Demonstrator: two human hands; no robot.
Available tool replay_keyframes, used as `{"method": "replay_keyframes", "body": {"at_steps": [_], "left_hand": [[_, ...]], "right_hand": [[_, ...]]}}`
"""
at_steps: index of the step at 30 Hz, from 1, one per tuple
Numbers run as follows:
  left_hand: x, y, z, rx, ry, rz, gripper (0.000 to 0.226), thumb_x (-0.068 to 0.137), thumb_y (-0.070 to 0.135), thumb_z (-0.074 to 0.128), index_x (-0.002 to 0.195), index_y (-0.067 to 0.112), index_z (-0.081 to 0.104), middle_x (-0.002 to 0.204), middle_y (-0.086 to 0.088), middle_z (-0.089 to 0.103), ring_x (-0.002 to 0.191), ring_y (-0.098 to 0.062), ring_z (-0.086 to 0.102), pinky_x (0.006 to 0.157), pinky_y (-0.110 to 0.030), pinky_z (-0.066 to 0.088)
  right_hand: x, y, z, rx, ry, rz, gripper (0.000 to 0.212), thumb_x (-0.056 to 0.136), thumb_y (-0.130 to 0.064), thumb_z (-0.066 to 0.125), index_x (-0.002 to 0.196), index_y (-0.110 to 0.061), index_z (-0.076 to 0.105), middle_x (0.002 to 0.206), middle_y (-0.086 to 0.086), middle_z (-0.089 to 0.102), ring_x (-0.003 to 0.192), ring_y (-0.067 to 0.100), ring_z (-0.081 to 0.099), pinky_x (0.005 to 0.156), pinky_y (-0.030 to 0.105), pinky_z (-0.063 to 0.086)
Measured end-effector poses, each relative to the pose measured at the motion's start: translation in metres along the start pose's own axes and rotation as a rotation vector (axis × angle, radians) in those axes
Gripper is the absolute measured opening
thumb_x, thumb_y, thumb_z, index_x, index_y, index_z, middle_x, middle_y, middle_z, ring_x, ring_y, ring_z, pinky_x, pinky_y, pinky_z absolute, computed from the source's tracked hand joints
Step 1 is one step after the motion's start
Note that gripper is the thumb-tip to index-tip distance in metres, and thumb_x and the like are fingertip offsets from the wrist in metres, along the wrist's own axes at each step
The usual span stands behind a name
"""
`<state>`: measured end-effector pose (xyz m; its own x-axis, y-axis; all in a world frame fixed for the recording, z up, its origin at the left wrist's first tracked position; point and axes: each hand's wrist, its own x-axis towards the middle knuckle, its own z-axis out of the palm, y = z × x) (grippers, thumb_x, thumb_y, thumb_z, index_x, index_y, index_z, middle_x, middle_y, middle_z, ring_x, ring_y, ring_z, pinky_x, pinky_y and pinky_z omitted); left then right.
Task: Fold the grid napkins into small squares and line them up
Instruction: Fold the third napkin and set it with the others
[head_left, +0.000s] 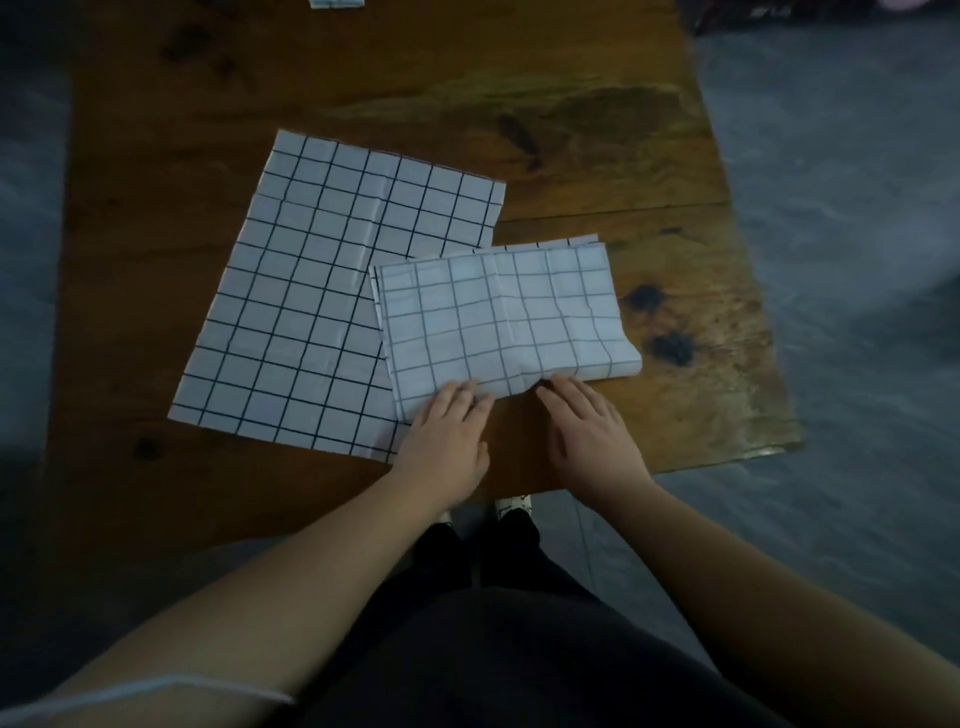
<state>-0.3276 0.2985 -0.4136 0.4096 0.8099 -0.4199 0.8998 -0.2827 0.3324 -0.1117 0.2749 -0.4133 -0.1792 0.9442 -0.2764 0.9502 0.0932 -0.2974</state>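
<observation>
While the dim light is blurring the edges of the head view, a pale scrap (335, 3) with grid lines is being cut off by the top of the picture at the far end of the counter (571, 145). It is too small to tell what it is. The flat napkin (311, 291) is lying spread open on the left half of the wood, and its right near corner is being hidden under the folded napkin (498, 317) and your left hand (447, 441). A lower layer is peeking out along the folded napkin's far edge, but how many layers are lying beneath is not showing.

Dark knots and stains are marking the bare wood to the right of the folded napkin. Grey floor (831, 208) is showing on both sides of the counter. Below its near edge, the patterned toes of your shoes (514, 503) are poking out under dark trousers.

The folded napkin is lying as a rectangle in front of you, overlapping the flat one's right side. Your left hand is resting on its near left corner, fingers nearly straight and pressing the cloth down. Your right hand (592, 431) is lying flat on the wood just beside it, fingers stretched out, the tips touching the near edge where the cloth is puckering slightly. Neither hand is gripping anything.
</observation>
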Motion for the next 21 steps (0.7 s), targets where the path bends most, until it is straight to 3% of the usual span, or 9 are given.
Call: {"method": "replay_keyframes", "body": {"at_steps": [5, 10, 15, 21], "left_hand": [[0.009, -0.005, 0.003, 0.031, 0.018, -0.056, 0.066, 0.103, 0.039, 0.038, 0.161, 0.021, 0.013, 0.170, -0.003, 0.007, 0.155, -0.024, 0.000, 0.126, -0.046, 0.004], [0.010, -0.006, 0.008, 0.043, 0.045, -0.066, 0.065, 0.104, 0.040, 0.036, 0.162, 0.021, 0.012, 0.170, -0.002, 0.004, 0.155, -0.022, -0.003, 0.123, -0.042, -0.005], [0.006, -0.013, 0.013, 0.053, 0.049, -0.066, 0.064, 0.105, 0.042, 0.033, 0.162, 0.024, 0.010, 0.170, 0.000, 0.002, 0.155, -0.019, -0.005, 0.122, -0.040, -0.007], [-0.001, -0.031, 0.010, 0.044, 0.058, -0.044, 0.058, 0.106, 0.038, 0.034, 0.161, 0.031, 0.015, 0.169, 0.005, 0.007, 0.155, -0.014, -0.001, 0.126, -0.044, 0.000]], "right_hand": [[0.027, 0.011, -0.005, -0.043, -0.003, -0.042, 0.057, 0.098, -0.026, 0.047, 0.154, -0.022, 0.037, 0.162, 0.003, 0.034, 0.151, 0.024, 0.024, 0.125, 0.047, 0.016], [0.040, 0.026, -0.013, -0.084, 0.041, -0.073, 0.059, 0.098, -0.027, 0.047, 0.155, -0.025, 0.031, 0.163, 0.003, 0.031, 0.153, 0.025, 0.019, 0.125, 0.049, 0.016], [0.059, 0.042, -0.015, -0.152, -0.099, -0.084, 0.058, 0.105, -0.042, 0.031, 0.160, -0.033, 0.014, 0.169, -0.003, 0.014, 0.157, 0.020, 0.002, 0.126, 0.053, 0.002], [0.070, 0.069, -0.017, -0.173, -0.153, -0.135, 0.058, 0.106, -0.044, 0.028, 0.161, -0.036, 0.010, 0.170, -0.008, 0.006, 0.156, 0.016, -0.002, 0.126, 0.049, 0.001]]}}
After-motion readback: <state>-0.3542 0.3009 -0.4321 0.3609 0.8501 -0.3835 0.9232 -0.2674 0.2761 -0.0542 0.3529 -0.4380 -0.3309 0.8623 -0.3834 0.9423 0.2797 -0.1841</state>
